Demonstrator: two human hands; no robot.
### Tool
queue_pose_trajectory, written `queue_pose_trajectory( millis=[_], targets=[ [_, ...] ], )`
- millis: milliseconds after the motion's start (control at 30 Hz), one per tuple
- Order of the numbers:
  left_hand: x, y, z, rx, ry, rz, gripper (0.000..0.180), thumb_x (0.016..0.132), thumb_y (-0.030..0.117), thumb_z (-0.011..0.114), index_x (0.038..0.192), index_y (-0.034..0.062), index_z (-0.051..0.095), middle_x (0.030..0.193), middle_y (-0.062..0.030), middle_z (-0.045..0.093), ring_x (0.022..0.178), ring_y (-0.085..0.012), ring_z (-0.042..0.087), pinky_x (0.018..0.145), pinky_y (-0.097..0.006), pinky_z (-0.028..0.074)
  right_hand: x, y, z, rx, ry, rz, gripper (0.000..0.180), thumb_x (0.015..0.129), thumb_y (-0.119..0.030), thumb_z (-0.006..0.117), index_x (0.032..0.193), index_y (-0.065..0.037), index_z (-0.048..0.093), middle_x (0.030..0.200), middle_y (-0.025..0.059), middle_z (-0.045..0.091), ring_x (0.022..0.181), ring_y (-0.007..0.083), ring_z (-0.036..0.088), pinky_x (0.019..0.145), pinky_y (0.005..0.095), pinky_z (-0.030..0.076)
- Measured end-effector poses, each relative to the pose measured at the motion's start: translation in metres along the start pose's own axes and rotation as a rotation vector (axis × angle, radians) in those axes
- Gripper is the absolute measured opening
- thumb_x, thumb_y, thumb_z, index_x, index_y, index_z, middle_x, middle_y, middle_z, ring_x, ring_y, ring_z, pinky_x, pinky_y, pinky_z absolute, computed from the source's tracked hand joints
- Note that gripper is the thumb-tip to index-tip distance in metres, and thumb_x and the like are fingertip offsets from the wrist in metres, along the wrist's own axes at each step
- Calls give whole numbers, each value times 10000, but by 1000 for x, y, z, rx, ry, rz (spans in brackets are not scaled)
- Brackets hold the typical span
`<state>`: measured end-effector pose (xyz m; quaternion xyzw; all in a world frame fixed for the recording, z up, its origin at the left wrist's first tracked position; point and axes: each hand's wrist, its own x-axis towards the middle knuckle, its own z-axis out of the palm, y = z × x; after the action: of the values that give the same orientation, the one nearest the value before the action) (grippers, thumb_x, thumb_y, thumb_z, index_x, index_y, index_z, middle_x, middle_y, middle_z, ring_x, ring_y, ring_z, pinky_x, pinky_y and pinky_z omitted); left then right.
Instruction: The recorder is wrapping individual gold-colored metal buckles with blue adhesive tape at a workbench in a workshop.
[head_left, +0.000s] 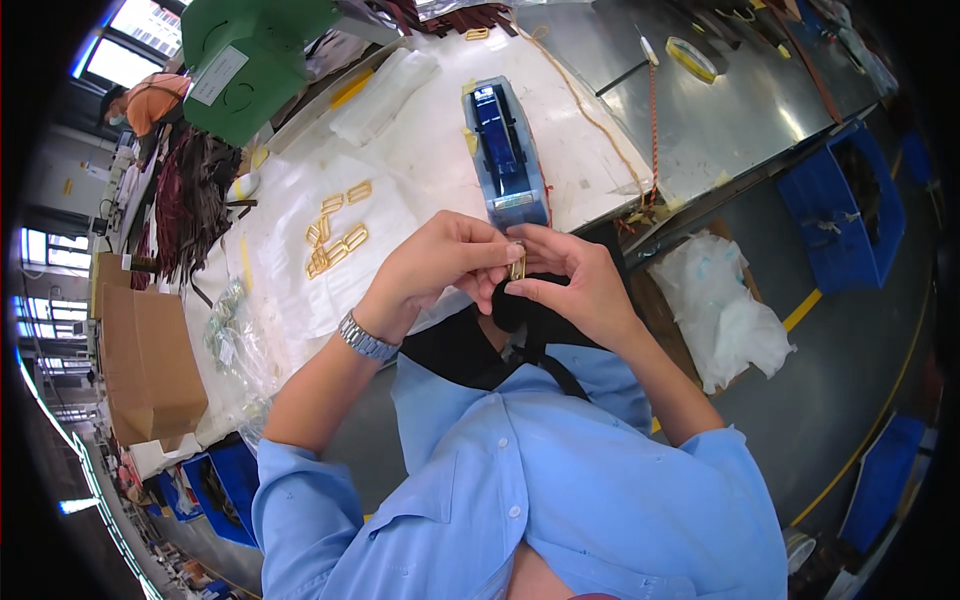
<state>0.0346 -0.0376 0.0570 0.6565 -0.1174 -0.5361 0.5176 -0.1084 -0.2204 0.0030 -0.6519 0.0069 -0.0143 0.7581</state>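
Observation:
A small gold-coloured metal buckle (518,264) is held up between my two hands, just in front of the tape dispenser. My left hand (448,258), with a metal watch on its wrist, is closed with thumb and forefinger pinching the buckle's left side. From the other side my right hand (578,280) grips it, thumb below and fingers curled above. Part of the buckle is hidden by fingers. The blue tape dispenser (505,150) stands right beyond my hands. Several gold buckles (340,245) lie loose on a white sheet (385,205) to the left.
A green box-like object (250,70) stands at the far left, near dark strips (195,200). A cord (590,110) and a yellow tape roll (692,60) lie at the back right. Below the table's right edge are a white plastic bag (715,305) and a blue bin (850,215).

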Motion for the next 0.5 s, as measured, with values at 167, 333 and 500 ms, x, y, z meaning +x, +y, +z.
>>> queue_pose_trajectory(
  millis=[167,333,500],
  targets=[
    [-2,0,3,-92,31,-18,284,1048,220,765,873,-1,734,757,-29,691,586,-126,698,558,-267,613,0,2,9,-3,90,-69,518,949,-46,834,1393,133,637,1189,161,813,1116,175,778,1013,317,607],
    [-14,-13,22,94,271,216,245,1077,183,723,937,-18,732,796,-27,704,634,-116,696,592,-258,596,5,-2,10,20,108,-32,457,958,-57,838,1335,136,669,1140,148,826,1054,147,784,969,298,618],
    [-30,-43,51,418,597,677,111,1025,12,728,1120,-43,747,939,-60,753,790,-129,742,740,-272,618,8,-2,10,137,129,42,398,1014,-59,794,1353,111,675,1191,148,813,1078,135,761,978,281,603]
  ],
)
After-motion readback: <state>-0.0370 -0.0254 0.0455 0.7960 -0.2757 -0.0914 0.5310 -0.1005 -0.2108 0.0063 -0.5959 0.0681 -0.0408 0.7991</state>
